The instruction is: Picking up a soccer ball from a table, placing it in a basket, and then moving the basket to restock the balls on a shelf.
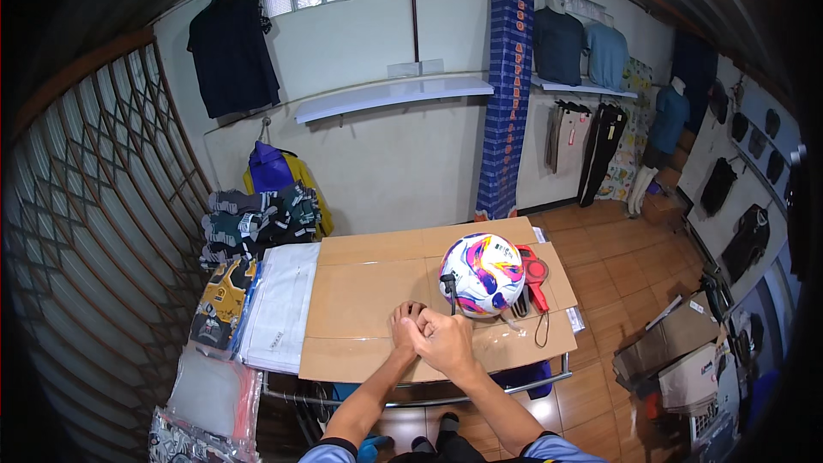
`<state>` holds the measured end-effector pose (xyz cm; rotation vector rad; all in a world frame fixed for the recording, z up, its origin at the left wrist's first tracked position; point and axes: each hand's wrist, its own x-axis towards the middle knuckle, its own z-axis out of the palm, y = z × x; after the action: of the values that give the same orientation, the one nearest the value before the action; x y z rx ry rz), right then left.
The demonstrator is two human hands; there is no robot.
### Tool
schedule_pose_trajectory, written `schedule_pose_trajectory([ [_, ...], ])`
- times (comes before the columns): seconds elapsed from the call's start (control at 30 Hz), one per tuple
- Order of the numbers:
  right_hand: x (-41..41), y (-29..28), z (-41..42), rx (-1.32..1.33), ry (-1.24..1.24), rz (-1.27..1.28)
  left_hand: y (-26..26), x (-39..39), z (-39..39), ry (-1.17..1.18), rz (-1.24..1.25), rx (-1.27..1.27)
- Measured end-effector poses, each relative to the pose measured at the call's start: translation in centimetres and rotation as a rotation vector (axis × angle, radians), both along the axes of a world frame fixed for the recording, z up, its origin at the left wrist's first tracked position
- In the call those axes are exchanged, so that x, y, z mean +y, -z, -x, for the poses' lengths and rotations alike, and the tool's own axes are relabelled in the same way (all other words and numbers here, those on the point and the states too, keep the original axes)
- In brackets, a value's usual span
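Note:
A white football with pink, purple and orange patches rests on the flattened cardboard atop the table. From the ball's near left side, a thin black hose with a thicker head runs down to my right hand, which is curled into a fist around its lower end. My left hand lies against the right one, fingers bent; whatever is between the hands is hidden. Right of the ball lies a red and black tool with a wrist cord, partly covered by the ball.
White folded cloth or bags lie left of the cardboard, beside packed jerseys and stacked socks. A metal rail runs along the table's near edge. Cardboard boxes stand at the right on the tiled floor.

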<state>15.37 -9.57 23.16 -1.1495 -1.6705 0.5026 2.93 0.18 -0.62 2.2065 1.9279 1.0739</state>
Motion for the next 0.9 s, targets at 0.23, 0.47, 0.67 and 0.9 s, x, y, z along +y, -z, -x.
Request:
schedule_pose_trajectory([
  [0.23,2.8,6.9,1.7,-0.098,0.057,-0.012,-0.2,0.0,0.3,0.058,-0.017,-0.087],
  [0.47,3.0,7.5,1.0,-0.092,0.078,-0.018,-1.8,-0.7,-0.9,0.045,-0.095,-0.004],
  [0.67,-0.4,-2.1,0.2,0.037,-0.071,0.091,1.3,0.9,1.2,0.081,0.302,-0.777],
  [0.9,2.5,4.0,0.0,-0.003,-0.015,-0.022,-2.6,-0.6,-0.6,0.045,-0.04,-0.046],
])
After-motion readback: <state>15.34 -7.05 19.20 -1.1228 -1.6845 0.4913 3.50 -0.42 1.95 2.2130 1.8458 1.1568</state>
